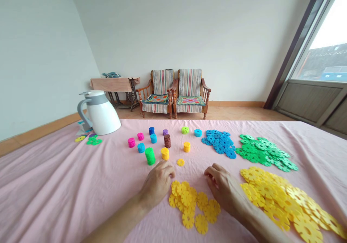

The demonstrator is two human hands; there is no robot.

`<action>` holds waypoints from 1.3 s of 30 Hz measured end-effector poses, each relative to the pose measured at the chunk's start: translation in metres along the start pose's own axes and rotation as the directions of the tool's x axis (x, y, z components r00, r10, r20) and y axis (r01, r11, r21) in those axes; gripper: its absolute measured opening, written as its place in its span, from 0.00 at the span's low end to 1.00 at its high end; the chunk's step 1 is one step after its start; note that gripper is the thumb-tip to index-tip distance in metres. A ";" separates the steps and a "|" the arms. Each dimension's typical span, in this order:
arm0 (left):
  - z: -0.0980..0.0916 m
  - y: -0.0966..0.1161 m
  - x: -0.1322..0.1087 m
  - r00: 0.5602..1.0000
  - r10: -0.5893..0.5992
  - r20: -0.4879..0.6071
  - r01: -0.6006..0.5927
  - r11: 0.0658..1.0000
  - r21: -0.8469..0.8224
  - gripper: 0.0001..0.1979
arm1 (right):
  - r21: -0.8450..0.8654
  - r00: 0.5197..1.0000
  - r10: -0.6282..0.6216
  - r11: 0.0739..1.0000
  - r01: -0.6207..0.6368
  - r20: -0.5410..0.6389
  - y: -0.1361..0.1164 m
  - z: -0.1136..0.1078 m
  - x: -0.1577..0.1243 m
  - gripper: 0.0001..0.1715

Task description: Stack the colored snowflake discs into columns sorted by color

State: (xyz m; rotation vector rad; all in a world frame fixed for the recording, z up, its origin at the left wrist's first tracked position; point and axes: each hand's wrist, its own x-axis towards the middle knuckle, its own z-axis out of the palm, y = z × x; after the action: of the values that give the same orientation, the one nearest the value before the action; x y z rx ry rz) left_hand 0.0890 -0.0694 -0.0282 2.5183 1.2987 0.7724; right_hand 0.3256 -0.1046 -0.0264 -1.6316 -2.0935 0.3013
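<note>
My left hand (158, 181) is closed, with fingers curled down beside the left edge of a small pile of yellow snowflake discs (187, 198). Whatever it may hold is hidden. On the pile's other side, my right hand (223, 185) is also closed, its fingers bent inward; I cannot make out anything in them. A single yellow disc (180, 162) lies flat beyond the pile, between the hands. Just past my left hand stand a yellow stack (165, 153) and a taller green stack (150, 156) of discs.
Farther back are a brown stack (167, 141) and several other small stacks. Blue (219, 142), green (264, 152) and larger yellow discs (284, 196) lie heaped at right. A white jug (104, 115) stands at left on the pink cloth (121, 178). Two chairs (189, 91) stand beyond.
</note>
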 end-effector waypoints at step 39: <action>-0.011 -0.009 -0.008 0.988 -0.041 0.150 0.066 0.984 -0.167 0.10 | 0.124 0.911 -0.382 0.922 0.366 0.153 -0.038 0.002 -0.014 0.09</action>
State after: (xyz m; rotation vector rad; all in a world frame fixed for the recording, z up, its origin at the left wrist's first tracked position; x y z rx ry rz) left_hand 0.0727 -0.0709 -0.0253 2.3458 1.1930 0.6454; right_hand 0.2951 -0.1279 -0.0142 -1.1507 -2.4292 0.4162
